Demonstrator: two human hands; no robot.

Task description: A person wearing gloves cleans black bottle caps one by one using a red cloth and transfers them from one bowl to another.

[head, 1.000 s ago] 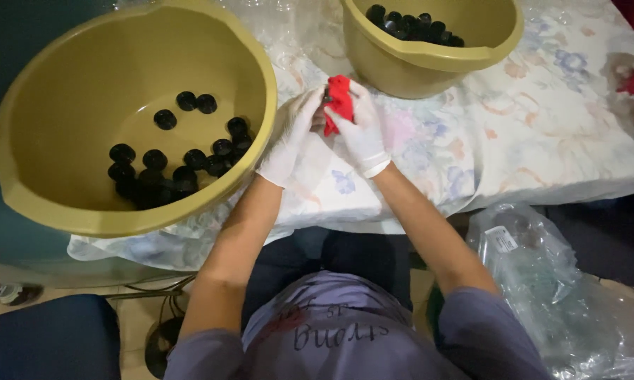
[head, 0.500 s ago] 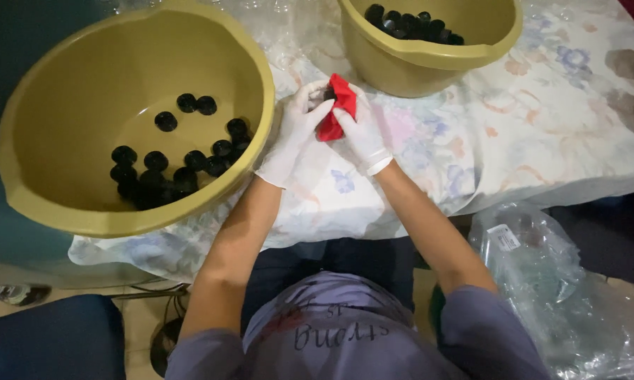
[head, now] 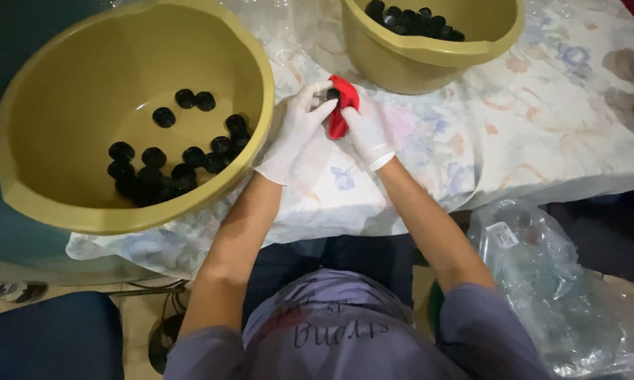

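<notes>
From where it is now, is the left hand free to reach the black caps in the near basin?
Probably not yet: the left hand is on the red cloth together with the right hand. Otherwise the open-topped basin sits right beside it, nothing covering the black caps.

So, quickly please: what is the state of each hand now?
Left hand: closed on a small black cap, with the red cloth.
Right hand: closed on the red cloth.

Looks like a home-run small workshop: floral cloth over the table, two olive plastic basins of black caps, clear plastic bags on the floor.
</notes>
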